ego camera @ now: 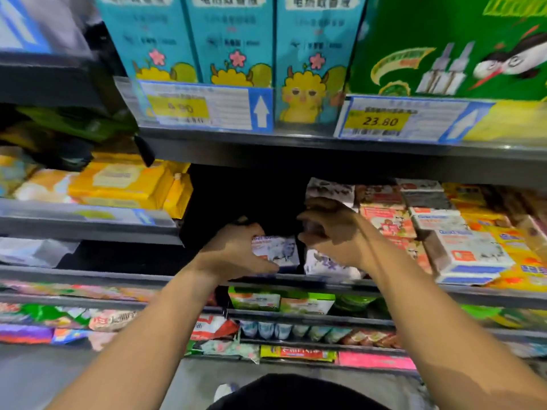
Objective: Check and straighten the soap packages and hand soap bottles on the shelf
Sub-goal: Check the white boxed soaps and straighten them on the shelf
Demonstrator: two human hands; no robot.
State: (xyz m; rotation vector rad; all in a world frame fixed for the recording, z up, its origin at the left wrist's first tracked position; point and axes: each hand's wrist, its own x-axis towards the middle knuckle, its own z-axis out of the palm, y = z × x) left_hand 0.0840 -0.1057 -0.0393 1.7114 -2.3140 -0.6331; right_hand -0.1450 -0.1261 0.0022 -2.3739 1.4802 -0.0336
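Note:
My left hand point(233, 251) grips a white and blue soap box point(278, 251) at the front of the middle shelf point(118, 276), thumb under it and fingers along its left side. My right hand point(331, 232) is just to the right, fingers curled round a small pale soap package that the hand mostly hides. Below that hand lies a white and purple soap pack point(328, 266). Stacks of soap boxes point(461, 253) in white, orange and yellow fill the shelf to the right. Behind my hands the shelf is dark.
The shelf above carries blue cartons point(231, 39), a green box point(444, 45) and price tags point(381, 121). Yellow soap packs point(124, 182) lie on a left shelf. Lower shelves hold green packs point(254, 300) and several colourful packages.

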